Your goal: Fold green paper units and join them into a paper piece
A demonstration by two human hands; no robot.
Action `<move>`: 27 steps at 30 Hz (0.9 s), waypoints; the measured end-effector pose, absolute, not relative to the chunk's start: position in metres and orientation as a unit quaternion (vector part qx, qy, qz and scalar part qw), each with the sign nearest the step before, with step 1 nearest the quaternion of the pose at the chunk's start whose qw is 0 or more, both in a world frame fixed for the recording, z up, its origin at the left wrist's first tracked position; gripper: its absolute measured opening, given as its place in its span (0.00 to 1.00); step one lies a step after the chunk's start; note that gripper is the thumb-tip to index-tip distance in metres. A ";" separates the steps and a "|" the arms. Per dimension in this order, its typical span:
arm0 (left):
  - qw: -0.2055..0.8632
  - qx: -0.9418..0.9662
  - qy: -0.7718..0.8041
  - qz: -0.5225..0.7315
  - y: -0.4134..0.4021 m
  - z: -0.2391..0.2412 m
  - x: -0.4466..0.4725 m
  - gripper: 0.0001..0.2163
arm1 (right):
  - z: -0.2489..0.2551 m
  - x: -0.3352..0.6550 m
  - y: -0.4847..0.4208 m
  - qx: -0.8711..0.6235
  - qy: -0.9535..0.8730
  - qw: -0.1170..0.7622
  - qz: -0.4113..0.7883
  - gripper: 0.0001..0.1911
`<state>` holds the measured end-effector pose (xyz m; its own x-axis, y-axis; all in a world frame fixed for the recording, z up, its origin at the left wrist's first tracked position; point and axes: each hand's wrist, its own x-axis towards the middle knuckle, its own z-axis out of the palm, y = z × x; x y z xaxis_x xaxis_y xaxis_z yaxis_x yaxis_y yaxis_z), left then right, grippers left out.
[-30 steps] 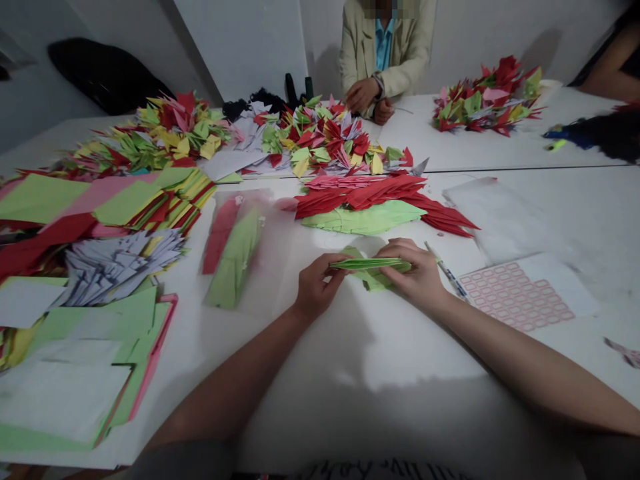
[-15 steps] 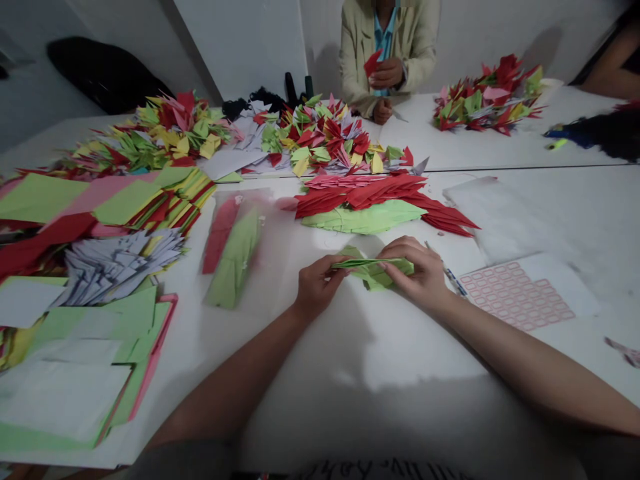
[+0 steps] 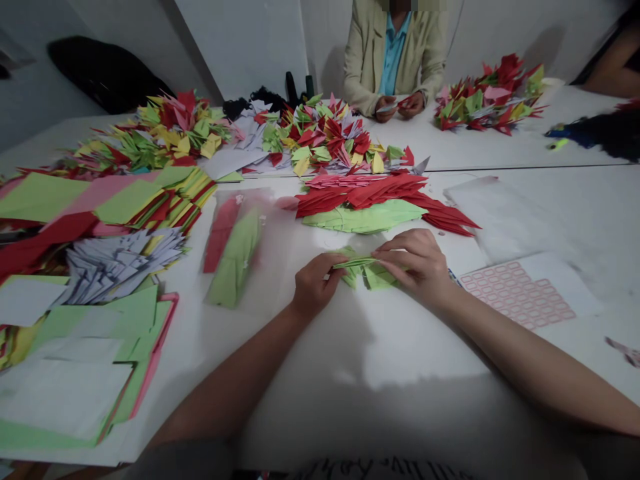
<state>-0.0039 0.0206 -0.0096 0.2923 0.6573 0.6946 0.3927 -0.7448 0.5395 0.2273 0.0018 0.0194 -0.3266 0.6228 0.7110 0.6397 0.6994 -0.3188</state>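
This pale green folded paper (image 3: 370,272) narrows to a long pointed crease on top; wider flaps splay beneath; my left hand (image 3: 315,287) pinches one end; my right hand (image 3: 413,265) presses the other.

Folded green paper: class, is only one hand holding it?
No, the left hand and right hand both press on the folded green paper.

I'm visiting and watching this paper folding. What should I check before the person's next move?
Left hand and right hand both on the paper: ok.
Folded green paper held between them: ok.
Fold edges lined up: cannot tell, fingers hide part of them.
Pen clear of the right hand: cannot tell, it lies close beside it.
Green folded pieces apart from the held paper: ok.
Co-worker's hands away on the far side: ok.
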 end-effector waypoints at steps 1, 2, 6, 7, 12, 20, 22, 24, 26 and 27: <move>0.119 0.803 0.319 0.489 0.020 -0.010 -0.003 0.07 | 0.020 0.226 0.001 -0.380 -0.819 0.430 -0.007 0.11; 0.110 0.813 0.308 0.482 0.020 -0.010 -0.002 0.07 | 0.021 0.224 -0.001 -0.370 -0.825 0.428 -0.003 0.10; 0.100 0.828 0.286 0.472 0.017 -0.012 0.000 0.08 | 0.025 0.219 -0.006 -0.340 -0.843 0.417 -0.001 0.09; 0.098 0.827 0.283 0.476 0.017 -0.012 0.000 0.08 | 0.026 0.219 -0.006 -0.341 -0.844 0.414 -0.006 0.09; 0.087 0.833 0.265 0.478 0.017 -0.009 -0.002 0.11 | 0.026 0.220 -0.004 -0.355 -0.839 0.411 -0.025 0.08; 0.070 0.846 0.236 0.472 0.014 -0.008 0.003 0.10 | 0.020 0.212 -0.006 -0.318 -0.855 0.408 -0.026 0.07; 0.079 0.853 0.228 0.463 0.013 -0.007 0.003 0.10 | 0.019 0.211 -0.006 -0.315 -0.859 0.403 -0.035 0.07; 0.088 0.858 0.225 0.453 0.013 -0.006 0.004 0.10 | 0.018 0.211 -0.005 -0.308 -0.863 0.400 -0.035 0.08; 0.091 0.860 0.228 0.448 0.012 -0.004 0.004 0.10 | 0.019 0.210 -0.005 -0.305 -0.864 0.398 -0.028 0.08; 0.091 0.857 0.232 0.451 0.011 -0.003 0.004 0.10 | 0.020 0.210 -0.005 -0.305 -0.864 0.399 -0.023 0.08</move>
<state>0.0043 0.0112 -0.0031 0.4860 0.4789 0.7311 0.3155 -0.8762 0.3642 0.2105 -0.0046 0.0197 -0.4955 0.5088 0.7040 0.5456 0.8129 -0.2035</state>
